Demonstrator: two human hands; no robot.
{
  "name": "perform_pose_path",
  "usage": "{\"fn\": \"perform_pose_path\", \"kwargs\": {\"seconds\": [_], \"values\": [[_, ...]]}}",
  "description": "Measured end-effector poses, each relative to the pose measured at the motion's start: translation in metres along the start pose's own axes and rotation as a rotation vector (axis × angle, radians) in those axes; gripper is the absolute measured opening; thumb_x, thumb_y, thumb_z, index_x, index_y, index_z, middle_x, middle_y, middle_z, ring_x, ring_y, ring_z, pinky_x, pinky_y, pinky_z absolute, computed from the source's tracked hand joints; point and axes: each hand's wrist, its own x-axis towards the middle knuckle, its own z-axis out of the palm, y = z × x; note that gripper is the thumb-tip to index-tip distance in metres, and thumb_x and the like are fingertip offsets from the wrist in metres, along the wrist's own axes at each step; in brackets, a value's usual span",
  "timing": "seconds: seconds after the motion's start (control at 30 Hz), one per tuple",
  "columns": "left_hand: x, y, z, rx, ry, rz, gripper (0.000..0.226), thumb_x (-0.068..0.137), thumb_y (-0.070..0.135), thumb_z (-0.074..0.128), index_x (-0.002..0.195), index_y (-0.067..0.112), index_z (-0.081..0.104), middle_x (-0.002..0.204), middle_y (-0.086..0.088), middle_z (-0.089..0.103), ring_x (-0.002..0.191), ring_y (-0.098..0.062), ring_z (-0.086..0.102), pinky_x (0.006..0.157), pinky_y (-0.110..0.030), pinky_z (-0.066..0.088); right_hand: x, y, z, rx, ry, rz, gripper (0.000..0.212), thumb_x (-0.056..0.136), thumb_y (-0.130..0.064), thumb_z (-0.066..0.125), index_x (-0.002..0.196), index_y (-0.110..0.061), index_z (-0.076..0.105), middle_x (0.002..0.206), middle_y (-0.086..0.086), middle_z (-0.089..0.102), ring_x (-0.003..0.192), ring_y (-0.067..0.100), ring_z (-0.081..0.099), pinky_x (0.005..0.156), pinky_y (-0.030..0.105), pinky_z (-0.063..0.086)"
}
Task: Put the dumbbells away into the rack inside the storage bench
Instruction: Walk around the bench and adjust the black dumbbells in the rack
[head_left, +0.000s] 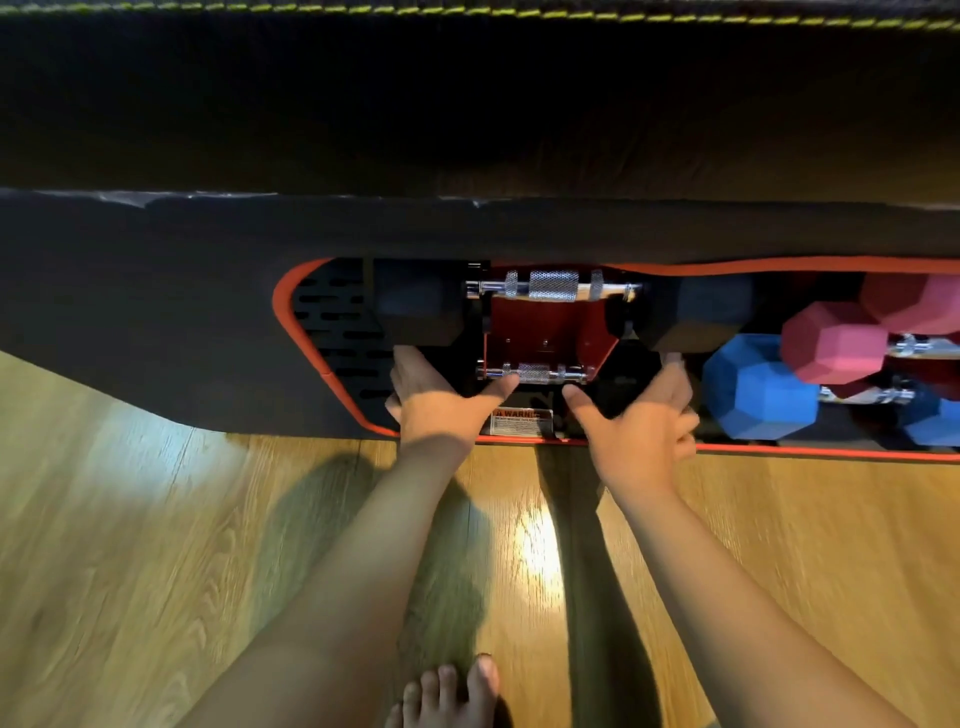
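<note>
The storage bench (156, 312) lies open below me, its orange-edged opening showing a red rack (545, 327). A black hex dumbbell (553, 285) with a knurled chrome handle rests across the back of the rack. A second black dumbbell (532, 373) sits at the front. My left hand (441, 400) cups its left head and my right hand (644, 415) cups its right head, with both thumbs pointing in toward the handle. The dark heads are mostly hidden under my fingers.
To the right in the same opening lie a blue dumbbell (758, 389) and a pink dumbbell (831, 340), close to my right hand. A warning label (519, 421) sits on the front edge. The dark padded lid (467, 104) stands behind. A bare foot (452, 696) is on the wooden floor (156, 519).
</note>
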Motion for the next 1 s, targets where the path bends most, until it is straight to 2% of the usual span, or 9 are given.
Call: {"fn": "perform_pose_path", "kwargs": {"seconds": [0.07, 0.17, 0.3, 0.37, 0.47, 0.57, 0.67, 0.87, 1.0], "values": [[-0.012, 0.004, -0.006, -0.244, 0.028, 0.055, 0.105, 0.05, 0.064, 0.083, 0.124, 0.051, 0.01, 0.145, -0.001, 0.035, 0.142, -0.025, 0.024, 0.115, -0.047, 0.029, -0.005, 0.001, -0.013, 0.24, 0.067, 0.011, 0.117, 0.06, -0.086, 0.053, 0.144, -0.008, 0.024, 0.123, 0.014, 0.039, 0.122, 0.038, 0.035, 0.101, 0.052, 0.035], [-0.026, 0.017, -0.021, -0.565, 0.208, 0.272, 0.119, 0.051, 0.052, 0.089, 0.141, 0.047, 0.012, 0.147, 0.017, 0.026, 0.14, -0.003, 0.027, 0.117, -0.023, 0.025, -0.011, 0.0, -0.036, 0.697, 0.19, -0.123, 0.114, 0.065, -0.065, 0.075, 0.151, -0.033, 0.007, 0.157, -0.006, 0.014, 0.144, 0.012, 0.016, 0.117, 0.037, 0.02], [-0.023, 0.043, -0.036, -0.566, 0.242, 0.41, 0.117, 0.056, 0.047, 0.09, 0.144, 0.045, 0.012, 0.14, 0.039, 0.016, 0.136, 0.02, 0.014, 0.109, 0.0, 0.014, -0.005, -0.015, -0.059, 0.747, 0.205, -0.298, 0.118, 0.065, -0.056, 0.082, 0.151, -0.029, 0.005, 0.156, -0.01, 0.01, 0.145, 0.001, 0.01, 0.12, 0.021, 0.014], [-0.02, 0.05, -0.041, -0.507, 0.271, 0.444, 0.114, 0.06, 0.048, 0.087, 0.146, 0.037, 0.013, 0.145, 0.023, 0.021, 0.14, 0.008, 0.018, 0.114, -0.009, 0.018, 0.002, -0.024, -0.065, 0.665, 0.193, -0.363, 0.117, 0.063, -0.055, 0.082, 0.15, -0.028, 0.009, 0.145, -0.012, 0.018, 0.139, 0.001, 0.017, 0.115, 0.012, 0.014], [-0.021, 0.054, -0.039, -0.481, 0.314, 0.431, 0.107, 0.063, 0.044, 0.086, 0.145, 0.032, 0.018, 0.144, 0.009, 0.029, 0.138, -0.004, 0.03, 0.117, -0.026, 0.029, 0.009, -0.031, -0.064, 0.57, 0.185, -0.361, 0.114, 0.064, -0.048, 0.084, 0.149, -0.02, 0.014, 0.146, -0.002, 0.026, 0.136, 0.01, 0.026, 0.116, 0.03, 0.024], [-0.023, 0.054, -0.036, -0.486, 0.33, 0.407, 0.102, 0.063, 0.046, 0.084, 0.142, 0.039, 0.019, 0.14, 0.014, 0.028, 0.135, 0.003, 0.03, 0.115, -0.018, 0.027, 0.013, -0.036, -0.063, 0.627, 0.196, -0.289, 0.108, 0.064, -0.043, 0.083, 0.148, -0.024, 0.018, 0.153, 0.004, 0.029, 0.135, 0.014, 0.036, 0.109, 0.033, 0.035], [-0.018, 0.054, -0.04, -0.468, 0.327, 0.463, 0.104, 0.066, 0.042, 0.084, 0.145, 0.025, 0.019, 0.14, 0.009, 0.029, 0.132, 0.006, 0.03, 0.111, -0.009, 0.023, 0.01, -0.038, -0.059, 0.562, 0.299, -0.391, 0.103, 0.067, -0.042, 0.081, 0.144, -0.013, 0.019, 0.139, 0.0, 0.027, 0.133, 0.025, 0.035, 0.114, 0.037, 0.031], [-0.02, 0.054, -0.038, -0.447, 0.335, 0.46, 0.099, 0.067, 0.045, 0.082, 0.142, 0.033, 0.019, 0.14, 0.009, 0.029, 0.134, -0.001, 0.032, 0.114, -0.02, 0.029, 0.017, -0.037, -0.058, 0.609, 0.276, -0.383, 0.102, 0.062, -0.047, 0.079, 0.142, -0.028, 0.018, 0.133, -0.003, 0.026, 0.131, 0.021, 0.034, 0.112, 0.038, 0.036], [-0.015, 0.055, -0.042, -0.453, 0.293, 0.437, 0.102, 0.066, 0.044, 0.083, 0.143, 0.029, 0.018, 0.144, 0.006, 0.03, 0.135, -0.005, 0.034, 0.114, -0.025, 0.033, 0.013, -0.04, -0.057, 0.625, 0.305, -0.387, 0.105, 0.066, -0.042, 0.081, 0.145, -0.021, 0.017, 0.133, -0.005, 0.023, 0.134, 0.026, 0.032, 0.113, 0.044, 0.033]]}}
